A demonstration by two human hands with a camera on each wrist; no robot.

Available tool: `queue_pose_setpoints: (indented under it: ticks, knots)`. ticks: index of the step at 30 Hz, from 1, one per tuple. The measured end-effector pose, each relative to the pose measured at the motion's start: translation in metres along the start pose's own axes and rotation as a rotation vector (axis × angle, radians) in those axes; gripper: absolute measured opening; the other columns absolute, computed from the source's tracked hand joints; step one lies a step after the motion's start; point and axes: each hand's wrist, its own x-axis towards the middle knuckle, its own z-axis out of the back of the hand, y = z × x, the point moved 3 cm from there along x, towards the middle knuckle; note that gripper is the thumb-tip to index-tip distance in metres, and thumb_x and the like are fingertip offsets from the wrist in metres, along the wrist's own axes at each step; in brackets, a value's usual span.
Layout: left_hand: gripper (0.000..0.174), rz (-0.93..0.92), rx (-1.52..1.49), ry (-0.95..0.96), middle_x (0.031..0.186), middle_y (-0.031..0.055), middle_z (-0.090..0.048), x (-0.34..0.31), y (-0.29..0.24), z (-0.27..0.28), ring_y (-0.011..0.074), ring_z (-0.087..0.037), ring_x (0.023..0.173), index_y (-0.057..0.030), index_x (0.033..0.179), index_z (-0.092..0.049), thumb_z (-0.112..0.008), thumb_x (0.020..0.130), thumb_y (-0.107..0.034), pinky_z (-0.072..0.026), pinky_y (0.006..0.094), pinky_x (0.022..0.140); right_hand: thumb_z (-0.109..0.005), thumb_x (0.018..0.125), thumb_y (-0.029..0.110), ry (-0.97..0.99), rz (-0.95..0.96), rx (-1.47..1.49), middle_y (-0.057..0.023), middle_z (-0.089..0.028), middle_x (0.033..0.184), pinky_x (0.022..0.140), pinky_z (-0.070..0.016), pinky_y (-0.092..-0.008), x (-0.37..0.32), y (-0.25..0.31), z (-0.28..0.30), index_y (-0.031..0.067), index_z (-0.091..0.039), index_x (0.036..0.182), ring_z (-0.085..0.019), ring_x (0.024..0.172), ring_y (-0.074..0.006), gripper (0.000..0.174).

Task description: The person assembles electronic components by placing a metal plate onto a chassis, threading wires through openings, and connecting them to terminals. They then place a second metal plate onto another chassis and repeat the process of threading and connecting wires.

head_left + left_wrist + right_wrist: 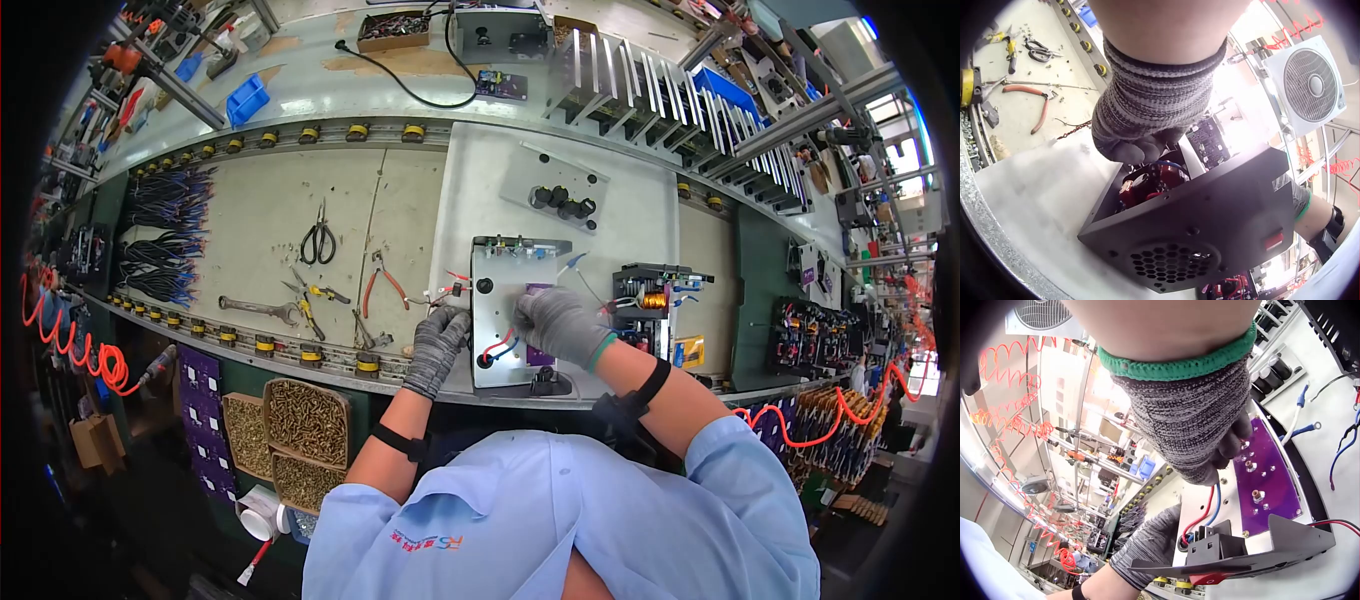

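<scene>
In front of the person stands a metal chassis with a purple circuit board on its upper plate. Its dark end panel has a honeycomb vent and a red switch. The gloved left hand is at the chassis's left side, its bent fingers reaching down into the open side by red components; I cannot tell what they hold. Over the plate, the gloved right hand has curled fingers and pinches red and blue wires that rise from beside a black switch body.
Left on the bench lie black-handled scissors, red-handled pliers, yellow-handled cutters and a wrench. A unit with a copper coil stands right of the chassis. Behind it lies a metal plate with black capacitors. Screw bins sit at front left.
</scene>
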Motion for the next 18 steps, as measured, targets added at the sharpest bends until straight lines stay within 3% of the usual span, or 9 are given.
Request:
queue_pose_setpoints:
  ticks: [10, 15, 18]
  knots:
    - [0.019, -0.038, -0.002, 0.034, 0.077, 0.0004, -0.062, 0.015, 0.013, -0.001, 0.0076, -0.053, 0.064, -0.0025, 0.101, -0.067, -0.063, 0.096, -0.020, -0.0456, 0.0251, 0.059, -0.069, 0.077, 0.014, -0.133, 0.016, -0.025, -0.0121, -0.067, 0.079, 0.070, -0.0541, -0.0439, 0.012, 0.006, -0.008, 0.0104, -0.066, 0.081, -0.068, 0.078, -0.0322, 0.007]
    - [0.018, -0.074, -0.009, 0.035, 0.078, 0.0014, -0.064, 0.008, 0.008, 0.000, 0.0092, -0.056, 0.067, -0.0017, 0.101, -0.067, -0.063, 0.095, -0.019, -0.0478, 0.0263, 0.062, -0.073, 0.076, 0.018, -0.078, -0.117, 0.126, -0.0106, -0.066, 0.077, 0.068, -0.0541, -0.0412, -0.018, 0.001, -0.004, 0.0106, -0.066, 0.080, -0.067, 0.073, -0.0299, 0.011]
    - [0.019, -0.154, 0.062, 0.015, 0.079, 0.0022, -0.066, -0.001, 0.000, 0.001, 0.0115, -0.059, 0.069, -0.0010, 0.102, -0.067, -0.064, 0.095, -0.018, -0.0499, 0.0282, 0.066, -0.076, 0.077, 0.016, -0.123, -0.056, 0.224, -0.0107, -0.066, 0.075, 0.065, -0.0533, -0.0378, -0.034, 0.015, 0.013, 0.0093, -0.064, 0.079, -0.066, 0.070, -0.0286, 0.014]
